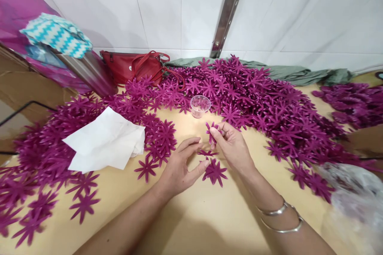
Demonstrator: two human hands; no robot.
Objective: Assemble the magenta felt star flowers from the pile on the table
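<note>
Between the thumb and fingers of my right hand [233, 147] is a purple flower-shaped piece [210, 130] with narrow petals, held up above the table. My left hand [182, 166] is open, its thumb and fingers apart. Just past its fingertips, a second purple flower piece [208, 153] shows nearly edge-on; I cannot tell whether the fingers touch it. Below that, a small stack of purple flower pieces [215, 171] lies on the table, close to my left thumb tip. A small clear plastic cup [200, 106] stands beyond both hands.
Heaps of purple flower pieces lie at the left [56, 143] and back right [257, 91]. White paper sheets [104, 141] rest on the left heap. Behind are a red bag [122, 65] and a cloth-topped metal cylinder [89, 72]. Clear plastic bags [356, 195] lie at right.
</note>
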